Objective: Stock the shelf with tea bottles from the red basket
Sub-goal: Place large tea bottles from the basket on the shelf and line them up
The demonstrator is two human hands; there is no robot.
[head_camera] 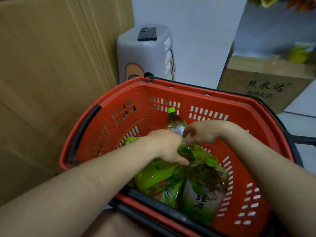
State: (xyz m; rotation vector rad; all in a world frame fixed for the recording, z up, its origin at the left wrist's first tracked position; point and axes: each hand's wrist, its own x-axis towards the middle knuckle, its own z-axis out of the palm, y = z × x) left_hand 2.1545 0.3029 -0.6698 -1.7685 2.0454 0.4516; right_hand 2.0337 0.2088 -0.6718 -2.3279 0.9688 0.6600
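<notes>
Head: tea bottle (175, 121) in right grip (201, 132)

The basket (109, 93) is moulded red plastic, slotted, dull and scuffed, with a faint sheen along the rim, and its handle (82, 130) is matt black plastic. The bottles (174, 120) are clear, glossy plastic wrapped in shiny green film labels (201, 197) that catch the light, with ridged bright green plastic caps (210, 160). Behind, the cardboard (51, 82) sheets and the printed box (266, 82) are brown, matt and papery, the grey stool (142, 53) is smooth satin plastic, and the black phone (147, 34) on it looks slick
</notes>
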